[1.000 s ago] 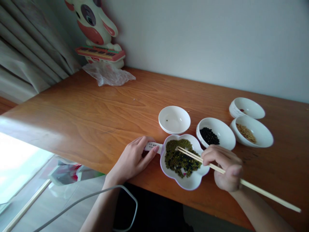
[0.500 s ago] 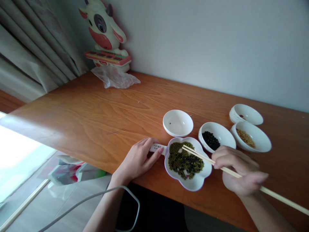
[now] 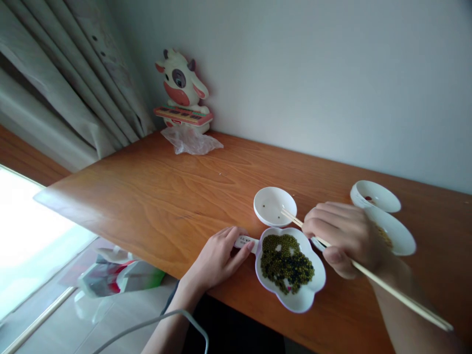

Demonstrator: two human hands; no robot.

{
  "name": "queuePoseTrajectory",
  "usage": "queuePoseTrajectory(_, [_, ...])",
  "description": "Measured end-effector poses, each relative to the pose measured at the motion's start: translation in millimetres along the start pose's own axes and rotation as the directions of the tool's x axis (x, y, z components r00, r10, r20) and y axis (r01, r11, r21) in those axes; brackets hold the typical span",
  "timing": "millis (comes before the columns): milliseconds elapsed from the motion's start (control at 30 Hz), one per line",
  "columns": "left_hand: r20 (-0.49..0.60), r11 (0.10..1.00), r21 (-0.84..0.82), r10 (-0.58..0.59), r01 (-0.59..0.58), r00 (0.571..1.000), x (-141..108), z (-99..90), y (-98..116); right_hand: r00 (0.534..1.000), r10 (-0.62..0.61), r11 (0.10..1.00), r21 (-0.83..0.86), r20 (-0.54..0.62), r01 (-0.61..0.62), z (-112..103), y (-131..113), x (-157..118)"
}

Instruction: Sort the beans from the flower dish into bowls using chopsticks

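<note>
My left hand (image 3: 221,258) grips the white handle of a flower-shaped dish (image 3: 317,289) at the table's front. Green beans (image 3: 279,244) lie in the dish, with black ones (image 3: 287,268) mixed among them. Closed around a pair of wooden chopsticks (image 3: 398,294), my right hand (image 3: 341,233) holds their tips over a white bowl (image 3: 263,196) behind the dish. Two small green beans (image 3: 279,217) rest in that bowl, near the tips. Nothing shows between the tips. Another bowl, to the right of the dish, is mostly covered by my right hand.
At the right stand a white bowl with tan grains (image 3: 385,237) and, behind it, a bowl (image 3: 383,196) with something small and reddish. A cow-shaped toy keyboard (image 3: 184,93) leans at the wall, a crumpled plastic bag (image 3: 191,141) before it. A grey cable (image 3: 147,322) crosses my left forearm.
My right hand has moved the chopstick tips from the green beans in the dish to the bowl behind it. That bowl now shows two beans, one before. The view has tilted up.
</note>
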State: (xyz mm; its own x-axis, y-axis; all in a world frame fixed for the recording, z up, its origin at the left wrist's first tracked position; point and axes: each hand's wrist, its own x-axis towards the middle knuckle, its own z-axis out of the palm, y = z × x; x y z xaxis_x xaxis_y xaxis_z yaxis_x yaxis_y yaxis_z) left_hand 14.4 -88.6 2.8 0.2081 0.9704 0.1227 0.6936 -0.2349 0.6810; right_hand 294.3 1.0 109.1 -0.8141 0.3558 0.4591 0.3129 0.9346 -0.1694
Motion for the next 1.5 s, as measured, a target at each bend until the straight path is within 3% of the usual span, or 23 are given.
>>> queuePoseTrajectory(200, [0.010, 0.999, -0.037, -0.033, 0.034, 0.999, -0.7, 0.5, 2.0, 0.982, 0.187, 0.940, 0.294, -0.019, -0.173, -17.5, 13.2, -12.3])
queuePoseTrajectory(367, [0.012, 0.998, -0.034, -0.055, 0.055, 0.998, -1.4, 1.4, -1.2, 0.972, 0.235, 0.825, 0.522, 0.029, -0.215, -28.4, 5.2, -21.2])
queuePoseTrajectory(500, [0.035, 0.997, -0.041, -0.068, 0.070, 0.997, -1.8, 0.7, -1.6, 0.931, 0.295, 0.830, 0.426, 0.214, -0.361, -24.6, 1.1, -19.0])
queuePoseTrajectory(600, [0.041, 0.996, -0.037, -0.078, 0.080, 0.996, -2.4, 0.4, -1.6, 0.893, 0.349, 0.851, 0.305, 0.283, -0.429, -16.9, 3.7, -17.0])
queuePoseTrajectory(1200, [-0.002, 0.997, 0.008, -0.077, 0.077, 0.997, -3.5, 3.0, -6.1, 0.874, 0.263, 0.847, 0.336, 0.409, -0.412, 4.6, 4.8, -10.1])
queuePoseTrajectory(1500, [-0.002, 0.997, -0.005, -0.080, 0.080, 0.997, -3.3, 3.5, -5.4, 0.904, 0.218, 0.850, 0.383, 0.368, -0.361, 4.3, 4.6, -10.7])
